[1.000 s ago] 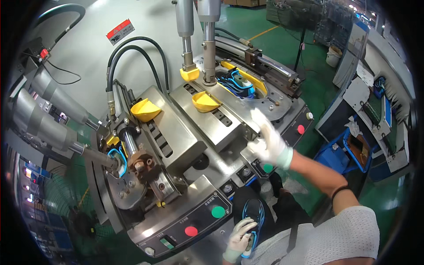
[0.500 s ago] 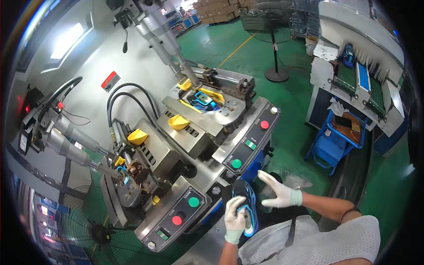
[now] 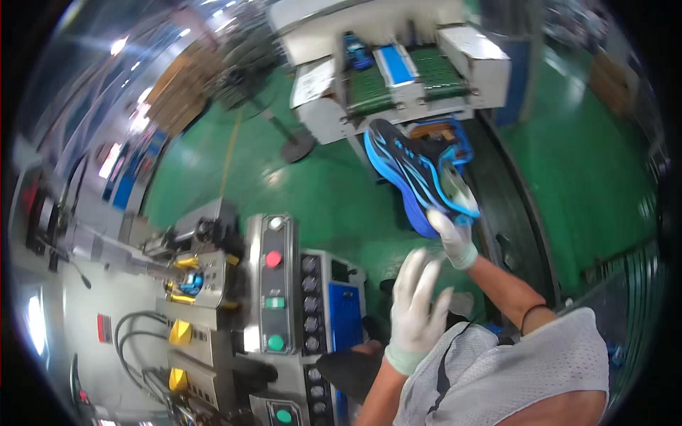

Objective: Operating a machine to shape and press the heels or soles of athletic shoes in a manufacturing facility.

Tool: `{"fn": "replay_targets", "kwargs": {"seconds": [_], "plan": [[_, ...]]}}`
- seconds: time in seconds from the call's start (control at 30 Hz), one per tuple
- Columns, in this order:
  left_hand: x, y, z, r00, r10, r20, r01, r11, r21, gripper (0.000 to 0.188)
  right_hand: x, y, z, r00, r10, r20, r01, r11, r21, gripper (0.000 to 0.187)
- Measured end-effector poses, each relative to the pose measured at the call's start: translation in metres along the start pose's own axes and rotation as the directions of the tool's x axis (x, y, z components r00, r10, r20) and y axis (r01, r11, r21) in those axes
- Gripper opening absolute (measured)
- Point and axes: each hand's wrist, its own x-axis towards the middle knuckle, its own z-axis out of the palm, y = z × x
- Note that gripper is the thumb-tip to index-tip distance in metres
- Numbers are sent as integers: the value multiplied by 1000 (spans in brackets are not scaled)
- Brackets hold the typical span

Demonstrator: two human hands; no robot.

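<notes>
My right hand [image 3: 455, 240], in a white glove, grips the heel end of a dark blue and black sports shoe [image 3: 415, 174] with a bright blue sole. It holds the shoe up, sole side showing, over the green floor in front of a blue crate [image 3: 458, 142]. My left hand [image 3: 419, 298], also gloved, hangs just below and left of the right hand. Its fingers are spread and it holds nothing.
A grey conveyor machine [image 3: 398, 78] with green belts stands beyond the shoe. At lower left is a control panel [image 3: 273, 284] with red and green buttons, beside a press [image 3: 188, 277] with yellow parts. A fan stand [image 3: 295, 149] rises from the green floor.
The view has swung right, away from the press. The shoe has gone from low by the control panel up toward the conveyor in my right hand. My left hand has let go of it.
</notes>
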Motion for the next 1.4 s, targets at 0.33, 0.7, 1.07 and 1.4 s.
{"fn": "replay_targets", "kwargs": {"seconds": [0.33, 0.7, 1.07, 1.4], "plan": [[-215, -42, 2, 625, -777, -72, 779, 627, 4, 39, 294, 181, -177, 946, -229, -232, -72, 547, -834, 95], [-212, -74, 11, 423, -903, -78, 901, 428, -74, 43, 369, 176, -121, 889, 233, -394, -431, 136, -892, 115], [-258, -54, -27, 221, -934, -280, 927, 291, -238, 45, -26, 244, -89, 807, 585, 83, -475, 726, -497, 73], [-480, 102, 10, -379, -641, -667, 881, -29, -472, 33, -243, 86, 124, -213, 377, 901, -350, 832, -431, 55]]}}
